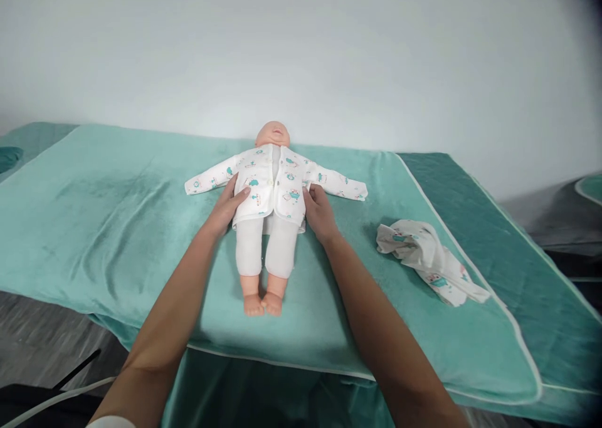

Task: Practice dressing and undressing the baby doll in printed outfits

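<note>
A baby doll lies on its back, head toward the wall and bare feet toward me. It wears white trousers and a white jacket with a teal and pink print, its sleeves spread out to both sides. My left hand grips the jacket's left side, thumb on the front and fingers partly hidden beside the body. On the opposite side my right hand holds the jacket's edge below the sleeve, its fingertips partly hidden. The jacket's front edges meet down the middle, slightly apart at the top.
A crumpled printed white garment lies to the right on the green cloth that covers the table. Behind stands a pale wall. A whitish cable runs at the lower left, near the table's front edge.
</note>
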`<state>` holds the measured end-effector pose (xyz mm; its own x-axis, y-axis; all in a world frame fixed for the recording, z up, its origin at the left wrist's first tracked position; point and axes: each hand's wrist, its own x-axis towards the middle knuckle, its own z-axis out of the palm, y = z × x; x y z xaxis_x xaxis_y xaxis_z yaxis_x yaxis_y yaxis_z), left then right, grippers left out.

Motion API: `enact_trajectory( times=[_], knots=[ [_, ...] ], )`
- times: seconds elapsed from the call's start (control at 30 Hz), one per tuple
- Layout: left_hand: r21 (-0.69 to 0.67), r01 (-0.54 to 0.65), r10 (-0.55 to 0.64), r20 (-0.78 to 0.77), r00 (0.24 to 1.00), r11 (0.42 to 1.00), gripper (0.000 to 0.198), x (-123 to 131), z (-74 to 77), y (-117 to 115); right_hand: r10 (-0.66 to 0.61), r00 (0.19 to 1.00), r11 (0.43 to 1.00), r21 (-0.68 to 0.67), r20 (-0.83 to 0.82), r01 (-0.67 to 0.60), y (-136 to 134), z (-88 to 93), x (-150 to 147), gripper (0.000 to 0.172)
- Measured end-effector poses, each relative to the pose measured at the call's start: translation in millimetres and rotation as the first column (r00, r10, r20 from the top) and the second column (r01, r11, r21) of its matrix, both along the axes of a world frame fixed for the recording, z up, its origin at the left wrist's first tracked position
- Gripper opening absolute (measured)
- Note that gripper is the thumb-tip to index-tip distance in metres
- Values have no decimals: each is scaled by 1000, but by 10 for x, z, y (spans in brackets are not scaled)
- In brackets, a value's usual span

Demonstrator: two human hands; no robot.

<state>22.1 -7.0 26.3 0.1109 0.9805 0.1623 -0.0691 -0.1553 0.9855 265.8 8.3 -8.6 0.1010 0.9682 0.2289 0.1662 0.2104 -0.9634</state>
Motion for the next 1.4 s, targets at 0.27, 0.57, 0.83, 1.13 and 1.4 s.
enact_trajectory(
  times=[0.27, 0.57, 0.83, 1.13, 1.4],
  knots=[
    [-62, -28, 32, 64, 997, 998, 66, 81, -37, 148, 41, 990, 998, 49, -131, -35, 24, 22, -34, 51],
    [-34, -207, 197, -189, 962, 978, 53, -84, -117, -112, 8, 998, 978, -208, -67, -22, -246, 75, 154, 46],
    [75, -332, 337, -345, 876, 940, 46, -117, -149, -214, -116, 984, 968, -207, 133, 143, -425, 62, 221, 41],
    [394, -163, 333, -414, 847, 904, 40, -111, -157, -338, -83, 923, 942, 331, 376, -50, -620, 87, 1, 45],
    [541, -92, 403, -491, 772, 836, 32, 85, -110, -266, -280, 830, 863, 505, 483, -2, -408, 159, -328, 41]
  ],
)
